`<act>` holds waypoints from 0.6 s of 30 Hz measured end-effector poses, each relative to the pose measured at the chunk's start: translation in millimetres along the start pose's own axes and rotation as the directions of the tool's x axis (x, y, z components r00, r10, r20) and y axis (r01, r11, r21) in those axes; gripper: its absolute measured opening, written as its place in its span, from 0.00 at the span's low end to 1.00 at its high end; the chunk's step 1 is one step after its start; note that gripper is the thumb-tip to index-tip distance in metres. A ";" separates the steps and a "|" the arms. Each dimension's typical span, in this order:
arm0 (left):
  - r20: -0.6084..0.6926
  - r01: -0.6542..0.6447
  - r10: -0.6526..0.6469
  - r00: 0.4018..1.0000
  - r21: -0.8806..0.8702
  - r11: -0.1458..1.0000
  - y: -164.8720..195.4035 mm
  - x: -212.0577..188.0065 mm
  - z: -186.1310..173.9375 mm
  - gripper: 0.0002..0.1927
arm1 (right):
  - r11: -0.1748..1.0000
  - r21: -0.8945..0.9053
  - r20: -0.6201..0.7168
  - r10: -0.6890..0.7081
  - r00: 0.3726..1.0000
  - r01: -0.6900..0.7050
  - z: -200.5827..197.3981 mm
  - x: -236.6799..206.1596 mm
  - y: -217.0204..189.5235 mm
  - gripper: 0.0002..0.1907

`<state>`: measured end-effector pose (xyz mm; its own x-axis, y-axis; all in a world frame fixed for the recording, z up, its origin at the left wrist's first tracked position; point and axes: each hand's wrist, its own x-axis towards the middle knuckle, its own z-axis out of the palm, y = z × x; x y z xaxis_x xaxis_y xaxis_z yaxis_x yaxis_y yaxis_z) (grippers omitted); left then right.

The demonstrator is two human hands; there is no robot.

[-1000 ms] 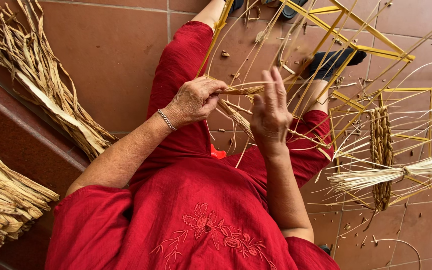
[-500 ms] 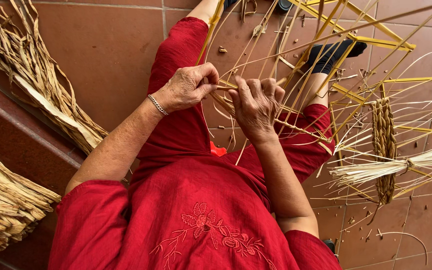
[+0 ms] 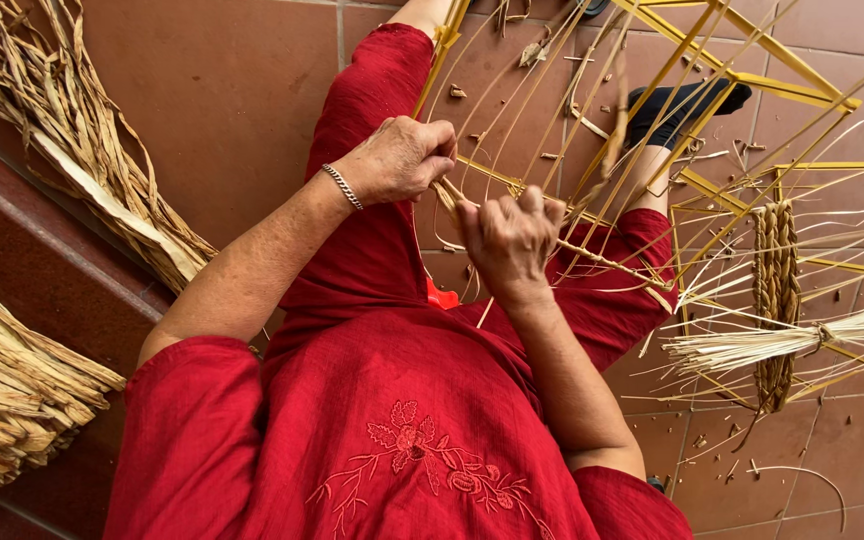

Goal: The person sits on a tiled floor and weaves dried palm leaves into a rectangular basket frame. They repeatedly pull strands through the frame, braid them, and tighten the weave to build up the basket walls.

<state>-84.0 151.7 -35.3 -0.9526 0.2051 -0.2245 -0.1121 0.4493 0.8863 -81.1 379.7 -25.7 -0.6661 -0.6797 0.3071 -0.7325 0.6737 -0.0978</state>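
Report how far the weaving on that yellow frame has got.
Done: one braided strip hangs woven inside the yellow frame. In hand: the left hand and right hand both grip a twisted length of straw between them, with long loose strands fanning toward the frame. Left: most of the frame shows open gaps, and the dried leaf bundles and a tied sheaf of pale straw lie unused.

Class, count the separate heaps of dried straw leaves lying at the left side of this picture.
2: one heap of dried leaves at upper left on the tiled floor, another heap at lower left beside the step. More may lie outside the view.
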 end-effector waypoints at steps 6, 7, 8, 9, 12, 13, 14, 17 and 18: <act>0.098 0.101 -0.083 0.992 -0.199 0.975 2.6 2.0 -11.4 0.04 | 0.969 0.073 0.303 0.204 0.931 -0.236 -10.2 -32.9 1.1 0.22; 0.054 0.024 -0.011 0.999 -0.248 0.969 -0.2 -1.1 -14.1 0.04 | 0.962 0.028 0.368 0.242 0.898 -0.271 -19.3 -40.0 5.9 0.23; 0.004 -0.058 0.061 0.998 -0.290 0.955 -4.4 -5.4 -18.8 0.05 | 0.953 -0.021 0.425 0.281 0.860 -0.301 -29.3 -46.4 12.0 0.23; -0.048 -0.143 0.134 0.990 -0.329 0.934 -8.5 -9.4 -22.5 0.06 | 0.948 -0.097 0.433 0.314 0.845 -0.303 -42.0 -53.6 19.7 0.23; -0.362 -0.202 0.070 0.929 -0.341 0.918 -19.0 -26.1 -27.5 0.05 | 0.915 -0.131 0.362 0.402 0.841 -0.381 -75.3 -73.3 38.1 0.16; -0.400 -0.211 0.097 0.912 -0.252 0.945 -21.8 -32.7 -27.6 0.04 | 0.903 -0.107 0.327 0.428 0.843 -0.417 -79.9 -76.9 41.7 0.13; -0.432 -0.213 0.125 0.893 -0.161 0.964 -23.8 -40.9 -25.9 0.04 | 0.903 -0.027 0.317 0.415 0.853 -0.430 -79.4 -78.5 43.3 0.12; -0.436 -0.157 0.111 0.893 -0.070 0.985 -23.7 -55.8 -12.5 0.03 | 0.850 0.240 0.317 0.388 0.865 -0.469 -63.2 -71.6 44.0 0.13; -0.422 -0.128 0.086 0.903 -0.071 0.989 -22.6 -59.7 -7.1 0.03 | 0.804 0.342 0.344 0.375 0.861 -0.487 -52.2 -65.4 42.2 0.14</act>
<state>-26.7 123.1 -39.0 -0.9887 -0.1428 0.0448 -0.0092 0.3566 0.9342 -61.1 467.7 -0.5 -0.8965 -0.4321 -0.0980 -0.3123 0.7731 -0.5521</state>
